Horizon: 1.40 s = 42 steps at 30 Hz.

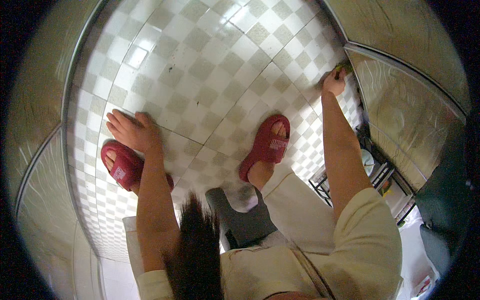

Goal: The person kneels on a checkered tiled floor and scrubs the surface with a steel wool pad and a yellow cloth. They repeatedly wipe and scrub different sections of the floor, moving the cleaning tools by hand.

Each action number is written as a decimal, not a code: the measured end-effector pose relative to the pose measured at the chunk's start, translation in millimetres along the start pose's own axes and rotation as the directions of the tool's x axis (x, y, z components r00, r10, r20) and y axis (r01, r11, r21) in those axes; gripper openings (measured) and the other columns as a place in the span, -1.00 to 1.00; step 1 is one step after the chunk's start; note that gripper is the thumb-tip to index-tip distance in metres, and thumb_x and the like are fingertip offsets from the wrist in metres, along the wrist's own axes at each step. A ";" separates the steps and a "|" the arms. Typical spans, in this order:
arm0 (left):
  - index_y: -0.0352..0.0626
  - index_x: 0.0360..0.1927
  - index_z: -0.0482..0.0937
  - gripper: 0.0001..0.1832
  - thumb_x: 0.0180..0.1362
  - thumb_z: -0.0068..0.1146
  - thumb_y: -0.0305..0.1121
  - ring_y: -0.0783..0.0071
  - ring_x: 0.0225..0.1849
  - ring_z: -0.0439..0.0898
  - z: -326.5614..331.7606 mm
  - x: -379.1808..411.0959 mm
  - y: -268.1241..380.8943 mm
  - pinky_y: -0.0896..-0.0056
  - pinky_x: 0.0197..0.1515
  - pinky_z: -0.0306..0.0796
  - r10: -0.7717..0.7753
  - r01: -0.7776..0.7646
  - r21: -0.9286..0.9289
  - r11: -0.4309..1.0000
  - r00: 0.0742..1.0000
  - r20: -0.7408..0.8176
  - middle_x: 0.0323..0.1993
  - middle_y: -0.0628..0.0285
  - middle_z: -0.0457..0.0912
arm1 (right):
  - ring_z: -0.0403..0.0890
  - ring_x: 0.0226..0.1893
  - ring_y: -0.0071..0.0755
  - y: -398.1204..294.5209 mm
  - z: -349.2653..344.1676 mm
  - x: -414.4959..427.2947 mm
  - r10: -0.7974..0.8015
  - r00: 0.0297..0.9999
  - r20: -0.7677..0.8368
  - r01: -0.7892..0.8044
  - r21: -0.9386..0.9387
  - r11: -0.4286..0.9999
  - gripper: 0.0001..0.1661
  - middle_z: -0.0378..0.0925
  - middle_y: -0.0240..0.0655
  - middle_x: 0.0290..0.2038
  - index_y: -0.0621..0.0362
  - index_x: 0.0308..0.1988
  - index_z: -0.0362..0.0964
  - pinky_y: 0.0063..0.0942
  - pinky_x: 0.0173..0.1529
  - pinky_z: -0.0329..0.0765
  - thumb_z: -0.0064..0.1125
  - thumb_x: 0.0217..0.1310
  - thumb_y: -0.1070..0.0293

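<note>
My left hand (134, 129) hangs palm down with its fingers apart over the checkered tile floor (195, 101), just above a red slipper (125, 167) on my left foot. My right hand (334, 82) is stretched out to the right, closed around a small dark and yellow-green thing (340, 70) at the foot of the wall; what it is cannot be told. A second red slipper (264, 148), on my right foot, rests on the floor between my two arms.
Marbled wall panels (393, 78) rise at the right and left. A dark metal rack (399, 195) with a pale round item (367, 162) stands beyond my right arm. A grey stool (243, 225) is beneath me. Small dark specks dot the tiles.
</note>
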<state>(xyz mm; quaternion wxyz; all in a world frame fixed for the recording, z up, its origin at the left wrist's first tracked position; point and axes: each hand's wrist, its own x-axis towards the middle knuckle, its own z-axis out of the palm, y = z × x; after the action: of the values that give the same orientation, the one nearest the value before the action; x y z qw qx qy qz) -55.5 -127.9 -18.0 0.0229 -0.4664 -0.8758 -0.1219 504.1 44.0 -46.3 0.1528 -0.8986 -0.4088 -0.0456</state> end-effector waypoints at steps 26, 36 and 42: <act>-0.38 0.28 0.29 -0.32 0.09 0.08 -0.24 -0.33 0.35 0.19 -1.4 2.3 12.9 -0.17 0.41 0.01 -0.043 0.044 -0.028 0.999 0.999 0.026 0.31 -0.28 0.28 | 0.60 0.08 -0.07 -63.8 -11.3 41.4 -0.025 0.990 0.140 0.041 -0.114 0.993 -0.51 0.55 -0.04 0.10 0.18 0.13 0.49 -0.25 0.15 0.53 0.03 0.23 0.27; -0.45 0.29 0.25 -0.35 0.20 -0.02 -0.22 -0.36 0.37 0.14 1.9 -1.9 3.4 -0.18 0.42 -0.01 0.007 -0.007 -0.002 1.000 0.999 0.036 0.33 -0.33 0.23 | 0.65 -0.08 0.07 -251.5 60.4 29.1 -0.375 0.893 0.248 0.393 -0.025 0.919 -0.48 0.65 -0.06 -0.10 -0.08 0.08 0.56 -0.21 0.02 0.57 0.17 0.07 0.14; -0.34 0.34 0.24 -0.28 0.10 0.06 -0.26 -0.33 0.38 0.15 6.0 -1.1 -0.3 -0.20 0.39 0.03 -0.006 0.007 -0.042 0.999 1.000 0.020 0.36 -0.19 0.24 | 0.64 -0.19 0.18 -363.4 48.1 -54.2 -0.698 0.647 0.307 0.662 0.229 0.714 -0.61 0.62 0.09 -0.21 0.18 0.02 0.55 -0.13 -0.06 0.54 0.05 0.17 0.46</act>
<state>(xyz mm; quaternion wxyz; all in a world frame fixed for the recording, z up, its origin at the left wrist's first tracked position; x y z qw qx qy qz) -54.6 -127.6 -24.0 0.0038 -0.4650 -0.8748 -0.1359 194.1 244.9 -16.9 0.0870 -0.6622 -0.7387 0.0908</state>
